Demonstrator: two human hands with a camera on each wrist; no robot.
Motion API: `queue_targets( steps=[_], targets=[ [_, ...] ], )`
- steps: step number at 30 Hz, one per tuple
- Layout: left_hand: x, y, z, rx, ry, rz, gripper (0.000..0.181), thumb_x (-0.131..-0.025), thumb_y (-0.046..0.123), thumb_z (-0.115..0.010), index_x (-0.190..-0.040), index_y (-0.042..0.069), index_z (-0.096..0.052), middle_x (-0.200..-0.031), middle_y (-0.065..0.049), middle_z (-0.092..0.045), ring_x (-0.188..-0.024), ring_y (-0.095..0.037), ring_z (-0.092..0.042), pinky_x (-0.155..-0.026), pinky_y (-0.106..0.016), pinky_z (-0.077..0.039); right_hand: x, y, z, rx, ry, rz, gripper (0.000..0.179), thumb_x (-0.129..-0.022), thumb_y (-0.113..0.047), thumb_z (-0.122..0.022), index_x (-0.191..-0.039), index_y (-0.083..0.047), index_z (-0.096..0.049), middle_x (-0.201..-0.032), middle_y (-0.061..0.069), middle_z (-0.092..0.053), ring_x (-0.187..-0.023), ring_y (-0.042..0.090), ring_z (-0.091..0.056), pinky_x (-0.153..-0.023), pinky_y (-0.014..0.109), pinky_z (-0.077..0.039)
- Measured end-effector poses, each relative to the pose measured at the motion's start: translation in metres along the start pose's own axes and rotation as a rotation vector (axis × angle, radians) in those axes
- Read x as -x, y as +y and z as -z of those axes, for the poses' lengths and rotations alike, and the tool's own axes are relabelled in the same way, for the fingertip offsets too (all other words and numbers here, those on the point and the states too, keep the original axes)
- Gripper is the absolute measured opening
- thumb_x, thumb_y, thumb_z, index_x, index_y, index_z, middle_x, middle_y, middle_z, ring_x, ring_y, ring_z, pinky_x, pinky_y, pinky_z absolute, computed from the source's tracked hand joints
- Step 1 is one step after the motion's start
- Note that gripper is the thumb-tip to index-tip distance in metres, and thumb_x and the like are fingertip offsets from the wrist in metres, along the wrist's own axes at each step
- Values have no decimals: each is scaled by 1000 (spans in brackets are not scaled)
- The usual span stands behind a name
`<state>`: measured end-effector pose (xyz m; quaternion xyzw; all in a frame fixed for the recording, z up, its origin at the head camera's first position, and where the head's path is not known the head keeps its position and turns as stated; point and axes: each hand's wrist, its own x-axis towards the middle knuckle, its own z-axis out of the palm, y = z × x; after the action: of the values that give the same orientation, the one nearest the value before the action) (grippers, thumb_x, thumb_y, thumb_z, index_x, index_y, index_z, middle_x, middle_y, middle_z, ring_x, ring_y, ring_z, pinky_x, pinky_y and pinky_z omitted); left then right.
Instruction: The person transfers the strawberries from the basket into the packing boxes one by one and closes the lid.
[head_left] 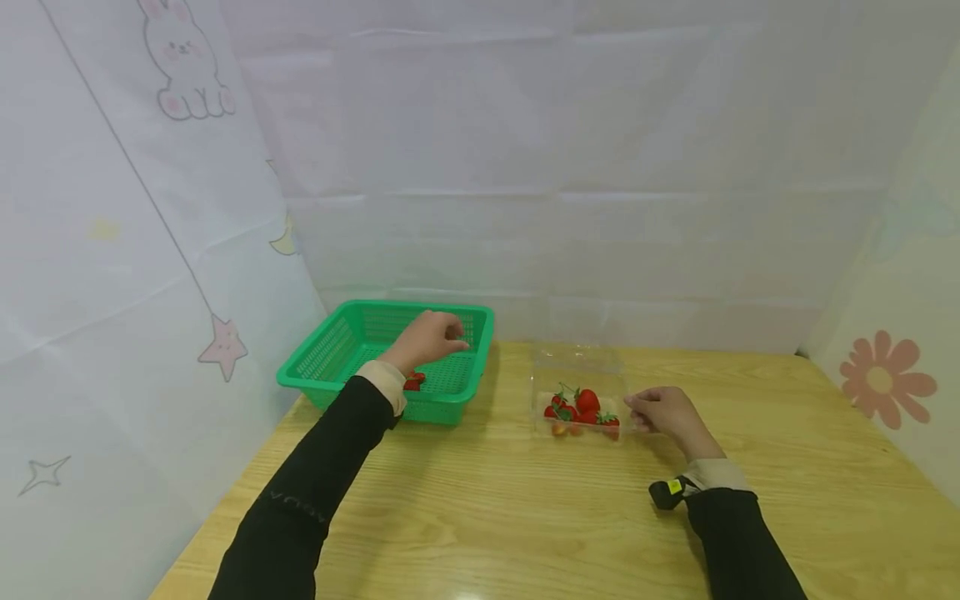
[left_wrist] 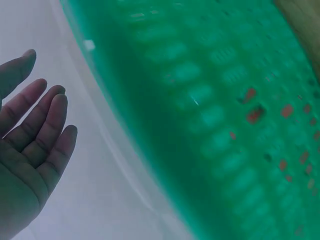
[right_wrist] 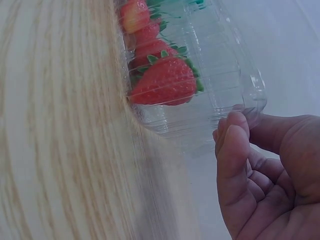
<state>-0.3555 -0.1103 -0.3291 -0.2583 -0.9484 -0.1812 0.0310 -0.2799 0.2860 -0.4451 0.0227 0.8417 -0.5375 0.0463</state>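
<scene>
A pale wooden worktop [head_left: 480, 517] runs back to a hanging cloth [head_left: 675, 250]. At its far left corner sits a green plastic basket [head_left: 442, 411] with pierced walls; a few red strawberries [head_left: 413, 382] show inside it, partly hidden by the forearm. Well to the basket's right, near the middle of the worktop's back edge, lies a clear plastic box [right_wrist: 215, 80] holding more strawberries [right_wrist: 167, 82] with green leaves, bunched towards its near side.

The person's left hand [head_left: 429, 337] hangs over the basket, fingers loosely bent and apart, with nothing between them. The right hand [head_left: 667, 412] pinches the right-hand edge of the box between thumb and fingers, apparently to steady it.

The step in hand looks like moving fruit by hand from box to basket, with the left hand probably between pieces, though these views alone cannot settle the direction. If so, the next move calls for the left hand to cross to the box and take one strawberry gently, without bruising it, while the right hand's pinch keeps the light box from sliding.
</scene>
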Motion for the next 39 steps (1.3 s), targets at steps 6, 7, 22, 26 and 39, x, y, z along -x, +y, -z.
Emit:
queue_targets(
  steps=[6, 7, 22, 26, 39],
  targets=[
    [14, -30, 2, -27, -42, 90, 22, -91, 22, -71, -107, 6, -68, -104, -8, -66, -94, -24, -62, -80, -39, -52, -1, 0, 1, -1, -4, 7, 36, -101, -17, -56, -114, 16, -57, -83, 13, -65, -68, 15, -61, -65, 35, -56],
    [15, -34, 2, -33, -55, 107, 23, -91, 22, -72, -107, 6, -69, -108, -10, -66, -95, -24, -62, -81, -40, -52, -1, 0, 1, -4, -1, 4, 35, -101, -17, -56, -114, 16, -57, -83, 13, -65, -68, 15, -61, -65, 35, -56],
    [33, -75, -8, -13, -318, 314, 19, -91, 17, -70, -74, 9, -69, -71, -3, -59, -61, -18, -49, -57, -33, -43, 3, 0, 2, 3, 8, -9, 39, -101, -20, -56, -117, 15, -57, -87, 15, -65, -70, 16, -61, -65, 34, -56],
    [36, -80, -10, -7, -339, 291, 24, -92, 10, -66, -68, 14, -66, -69, 3, -52, -58, -14, -40, -54, -30, -36, 4, 0, 2, -11, 7, -11, 38, -101, -18, -56, -117, 15, -57, -88, 16, -65, -71, 17, -62, -65, 35, -56],
    [35, -82, -14, -69, -477, 179, 20, -98, 10, -56, -97, 1, -74, -92, -10, -62, -78, -19, -49, -67, -32, -40, 4, 1, 3, -7, 8, -19, 37, -101, -20, -56, -115, 15, -57, -84, 12, -64, -69, 15, -61, -65, 34, -55]
  ],
)
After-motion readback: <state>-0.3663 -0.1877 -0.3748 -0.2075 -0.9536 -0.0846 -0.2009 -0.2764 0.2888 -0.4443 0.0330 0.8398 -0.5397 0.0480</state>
